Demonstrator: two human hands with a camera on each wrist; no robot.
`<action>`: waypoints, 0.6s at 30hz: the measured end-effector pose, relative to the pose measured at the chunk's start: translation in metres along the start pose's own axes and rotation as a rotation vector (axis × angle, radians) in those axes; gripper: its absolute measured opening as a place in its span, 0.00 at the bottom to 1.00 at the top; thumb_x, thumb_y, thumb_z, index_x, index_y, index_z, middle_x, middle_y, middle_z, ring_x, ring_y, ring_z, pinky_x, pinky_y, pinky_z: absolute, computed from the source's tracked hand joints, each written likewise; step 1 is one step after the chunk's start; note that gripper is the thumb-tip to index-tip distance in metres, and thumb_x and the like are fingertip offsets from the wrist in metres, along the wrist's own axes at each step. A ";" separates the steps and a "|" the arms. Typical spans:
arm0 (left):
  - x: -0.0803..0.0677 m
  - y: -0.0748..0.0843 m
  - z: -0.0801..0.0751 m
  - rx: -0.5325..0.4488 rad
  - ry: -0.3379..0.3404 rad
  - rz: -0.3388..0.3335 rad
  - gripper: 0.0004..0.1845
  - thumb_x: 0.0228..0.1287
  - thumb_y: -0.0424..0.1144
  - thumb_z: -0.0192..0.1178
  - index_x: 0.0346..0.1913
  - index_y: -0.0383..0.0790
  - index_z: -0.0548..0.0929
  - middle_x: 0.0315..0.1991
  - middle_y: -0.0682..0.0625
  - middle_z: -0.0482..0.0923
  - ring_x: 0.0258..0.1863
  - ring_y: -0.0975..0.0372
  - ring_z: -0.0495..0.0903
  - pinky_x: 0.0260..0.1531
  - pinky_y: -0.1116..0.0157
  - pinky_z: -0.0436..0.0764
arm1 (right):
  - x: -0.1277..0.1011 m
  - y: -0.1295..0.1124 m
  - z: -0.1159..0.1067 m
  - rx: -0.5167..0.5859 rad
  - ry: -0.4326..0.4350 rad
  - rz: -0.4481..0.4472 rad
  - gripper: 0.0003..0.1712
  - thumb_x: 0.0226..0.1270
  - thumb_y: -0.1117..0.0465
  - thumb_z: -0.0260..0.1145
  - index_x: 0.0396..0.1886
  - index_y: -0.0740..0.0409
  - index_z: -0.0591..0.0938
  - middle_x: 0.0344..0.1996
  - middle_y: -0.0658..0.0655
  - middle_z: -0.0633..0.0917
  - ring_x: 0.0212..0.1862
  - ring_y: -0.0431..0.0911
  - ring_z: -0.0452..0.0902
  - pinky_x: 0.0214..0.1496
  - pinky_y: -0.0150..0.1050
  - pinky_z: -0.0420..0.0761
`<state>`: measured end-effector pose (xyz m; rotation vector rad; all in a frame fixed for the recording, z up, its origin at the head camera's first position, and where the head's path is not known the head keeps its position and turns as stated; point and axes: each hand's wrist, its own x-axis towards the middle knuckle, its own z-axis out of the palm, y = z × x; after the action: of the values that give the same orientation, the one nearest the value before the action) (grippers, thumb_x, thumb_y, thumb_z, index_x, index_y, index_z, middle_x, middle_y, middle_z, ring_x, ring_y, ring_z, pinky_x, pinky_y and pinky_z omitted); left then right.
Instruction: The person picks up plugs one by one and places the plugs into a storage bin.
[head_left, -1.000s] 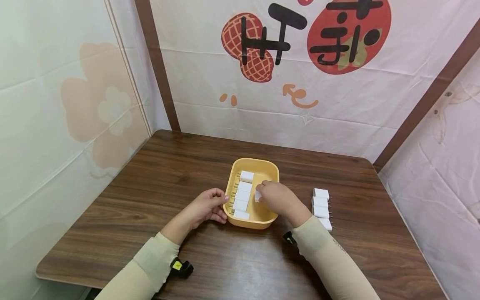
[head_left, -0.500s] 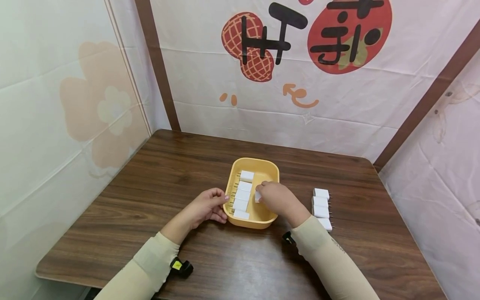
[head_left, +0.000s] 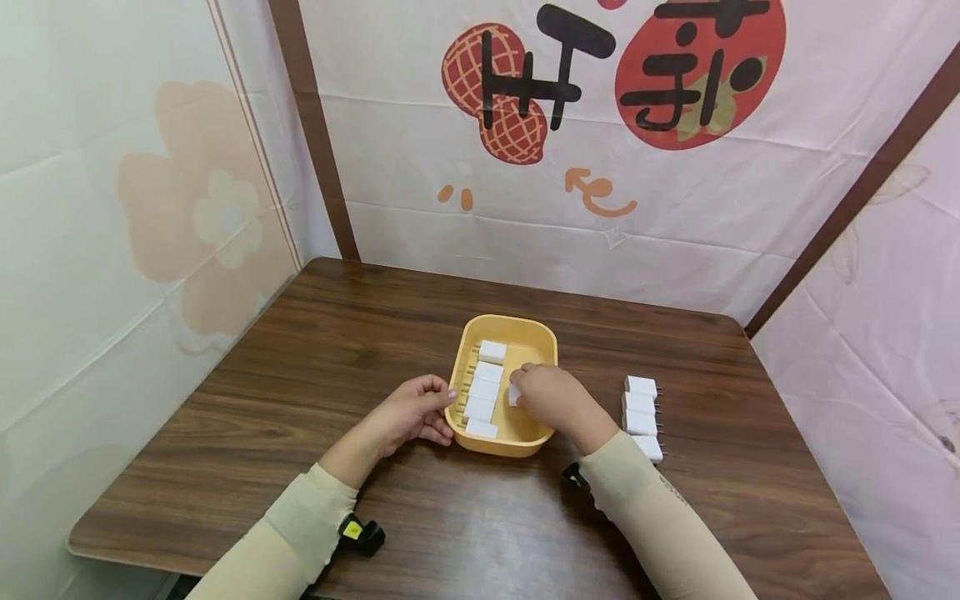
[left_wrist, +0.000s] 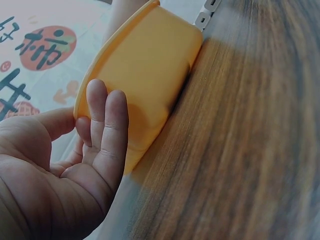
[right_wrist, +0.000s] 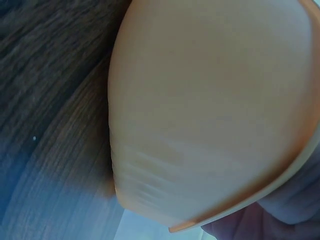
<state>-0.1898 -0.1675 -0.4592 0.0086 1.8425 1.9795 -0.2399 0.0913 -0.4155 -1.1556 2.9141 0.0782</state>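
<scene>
The left hand point(head_left: 411, 410) gripped the yellow tray point(head_left: 536, 333) rim at frame centre; the right hand point(head_left: 551, 396) pinched a white plug point(head_left: 515, 393) inside it.

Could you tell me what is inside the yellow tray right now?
Inside the yellow tray, five white plug adapters lie in a column along its left side. The right hand holds a sixth white adapter beside them; the hand covers the tray's right part.
</scene>
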 end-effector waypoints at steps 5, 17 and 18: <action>-0.001 0.003 0.000 0.000 -0.003 -0.004 0.13 0.78 0.42 0.57 0.49 0.35 0.70 0.29 0.44 0.81 0.25 0.57 0.85 0.33 0.56 0.90 | 0.000 -0.001 -0.002 0.000 -0.014 0.002 0.12 0.71 0.58 0.70 0.49 0.59 0.84 0.38 0.55 0.84 0.38 0.48 0.81 0.41 0.43 0.84; -0.007 -0.002 -0.006 0.011 -0.019 -0.004 0.13 0.78 0.42 0.58 0.50 0.34 0.71 0.29 0.44 0.81 0.26 0.57 0.85 0.33 0.56 0.90 | -0.001 -0.013 0.001 0.000 -0.006 0.025 0.11 0.71 0.59 0.70 0.49 0.58 0.84 0.38 0.54 0.84 0.38 0.47 0.81 0.41 0.43 0.84; -0.008 -0.002 -0.007 0.011 -0.021 -0.003 0.13 0.78 0.42 0.57 0.50 0.34 0.70 0.29 0.44 0.81 0.26 0.57 0.85 0.33 0.56 0.90 | -0.001 -0.014 0.001 -0.002 -0.008 0.028 0.12 0.71 0.58 0.70 0.49 0.58 0.84 0.38 0.54 0.84 0.39 0.47 0.82 0.41 0.43 0.84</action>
<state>-0.1838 -0.1767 -0.4593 0.0295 1.8385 1.9597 -0.2293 0.0821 -0.4174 -1.1117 2.9243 0.0856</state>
